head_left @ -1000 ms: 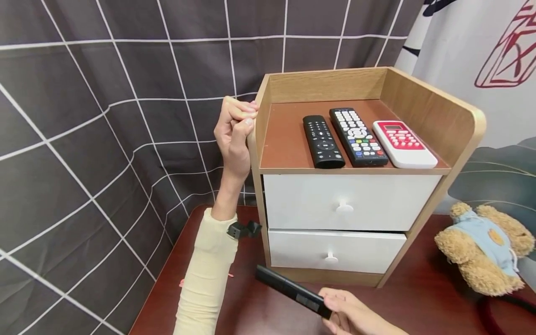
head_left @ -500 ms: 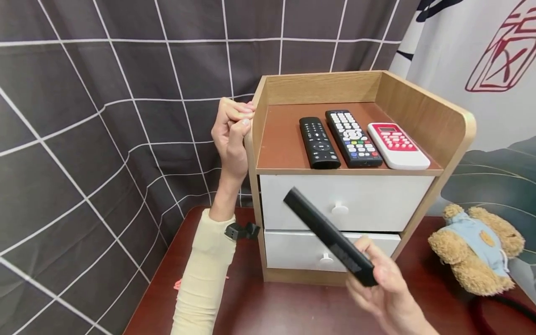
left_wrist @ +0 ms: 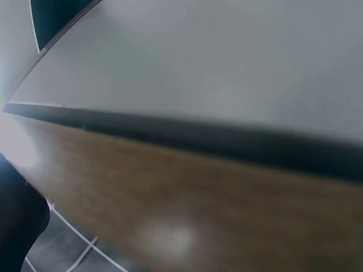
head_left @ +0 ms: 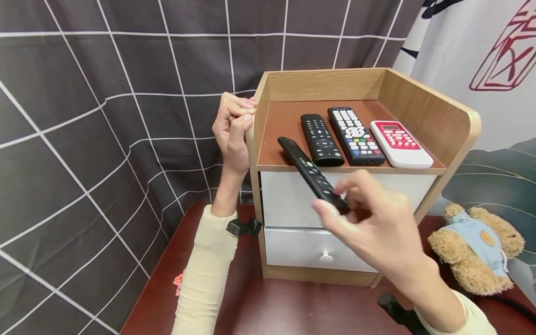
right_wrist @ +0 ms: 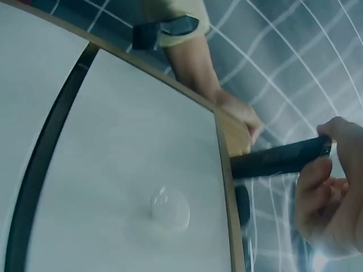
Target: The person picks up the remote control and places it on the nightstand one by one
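My right hand (head_left: 377, 232) pinches a black remote control (head_left: 307, 167) by its near end, buttons up. The remote's far end is over the left front of the brown top shelf (head_left: 282, 123); whether it touches the shelf I cannot tell. In the right wrist view the same remote (right_wrist: 278, 158) juts past the front edge. My left hand (head_left: 232, 132) grips the left side panel of the small wooden cabinet (head_left: 326, 86). On the shelf lie a slim black remote (head_left: 321, 139), a black remote with white buttons (head_left: 356, 137) and a white-and-red air-conditioner remote (head_left: 399, 144).
Below the shelf are two white drawers, the lower one (head_left: 293, 249) with a small white knob (head_left: 325, 257). The cabinet stands on a dark red table (head_left: 293, 307). A teddy bear (head_left: 473, 251) lies at the right. A grey checked curtain (head_left: 125, 116) hangs behind and left.
My right hand has raised the black remote from low before the cabinet up to the shelf's front edge and turned it buttons up. My left hand keeps its grip on the panel.
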A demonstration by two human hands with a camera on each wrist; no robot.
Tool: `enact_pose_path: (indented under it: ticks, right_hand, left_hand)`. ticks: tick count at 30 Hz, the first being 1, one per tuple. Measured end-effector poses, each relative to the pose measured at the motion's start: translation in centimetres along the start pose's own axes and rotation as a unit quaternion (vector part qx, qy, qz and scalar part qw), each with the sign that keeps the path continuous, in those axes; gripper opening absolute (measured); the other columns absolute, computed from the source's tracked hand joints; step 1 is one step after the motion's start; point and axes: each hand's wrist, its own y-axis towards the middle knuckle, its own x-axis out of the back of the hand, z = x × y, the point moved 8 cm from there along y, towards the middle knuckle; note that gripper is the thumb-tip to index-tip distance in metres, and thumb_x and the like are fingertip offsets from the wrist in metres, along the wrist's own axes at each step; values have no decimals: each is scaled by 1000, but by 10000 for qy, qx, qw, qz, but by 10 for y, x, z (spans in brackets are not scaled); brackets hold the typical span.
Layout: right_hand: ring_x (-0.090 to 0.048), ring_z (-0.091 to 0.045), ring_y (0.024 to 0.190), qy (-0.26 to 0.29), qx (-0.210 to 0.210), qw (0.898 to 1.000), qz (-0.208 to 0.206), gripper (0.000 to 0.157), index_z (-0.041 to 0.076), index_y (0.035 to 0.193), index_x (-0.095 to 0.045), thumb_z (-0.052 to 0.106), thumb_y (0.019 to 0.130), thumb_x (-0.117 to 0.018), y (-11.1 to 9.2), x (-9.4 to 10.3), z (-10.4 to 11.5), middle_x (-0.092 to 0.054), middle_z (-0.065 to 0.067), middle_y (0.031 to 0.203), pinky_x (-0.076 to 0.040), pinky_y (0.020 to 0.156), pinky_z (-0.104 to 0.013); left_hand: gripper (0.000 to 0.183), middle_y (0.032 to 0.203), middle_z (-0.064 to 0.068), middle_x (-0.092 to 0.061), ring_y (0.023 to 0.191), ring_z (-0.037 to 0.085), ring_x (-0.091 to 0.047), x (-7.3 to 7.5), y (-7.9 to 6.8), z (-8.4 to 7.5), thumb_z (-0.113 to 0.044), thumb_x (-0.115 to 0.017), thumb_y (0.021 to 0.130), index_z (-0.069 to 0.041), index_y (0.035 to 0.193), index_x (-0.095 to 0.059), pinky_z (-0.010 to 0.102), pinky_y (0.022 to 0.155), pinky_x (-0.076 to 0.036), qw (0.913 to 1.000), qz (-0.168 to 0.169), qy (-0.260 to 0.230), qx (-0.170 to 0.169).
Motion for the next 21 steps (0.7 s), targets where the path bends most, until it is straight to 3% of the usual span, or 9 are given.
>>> enact_pose_path:
  ticks: [2,5,9,14,18,21]
  right_hand:
    - [-38,1,47,-1036,430,9937,-58,41,10,90,-63,50,90,-66,10,-10,13,-46,12,54,-29,43,-16]
    - [-45,-3,48,-1621,722,9841,19,48,10,97,-65,57,94,-56,20,-29,19,-53,6,58,-32,41,-20]
    - [-60,-10,57,-1784,730,9809,270,32,6,110,-67,35,95,-65,24,-50,11,-68,-3,74,-44,43,-25]
    - [-62,-14,60,-1822,560,9811,324,22,6,113,-68,19,96,-63,31,-60,2,-75,-6,90,-47,45,-29]
    - [-58,-12,56,-1723,434,9837,294,23,6,115,-69,18,96,-63,33,-61,-4,-74,-4,83,-42,43,-26]
    - [-56,-9,54,-1501,608,9867,161,26,5,114,-67,21,94,-64,31,-54,-5,-71,-2,73,-41,43,-22]
  left_hand:
    - [8,83,0,-58,87,18,-62,1,0,0,-6,-49,75,-9,72,-56,40,97,-55,10000,-21,28,13]
    - [10,83,-1,-58,87,18,-62,1,0,-1,-6,-49,75,-12,74,-57,41,98,-55,10000,-32,84,28]
    - [9,84,-2,-58,88,17,-62,3,-2,-2,-7,-49,76,-10,73,-57,40,98,-55,9999,-5,155,24]
    - [10,84,-2,-59,88,18,-62,5,-2,-4,-7,-49,76,-12,74,-58,40,98,-54,9999,-48,163,15]
    - [9,84,-1,-59,89,19,-63,4,-2,-2,-6,-49,76,-8,74,-58,41,99,-54,9999,-73,122,6]
    - [9,86,0,-59,90,19,-63,5,-6,0,-6,-49,76,-3,74,-57,41,99,-54,9999,-60,108,36]
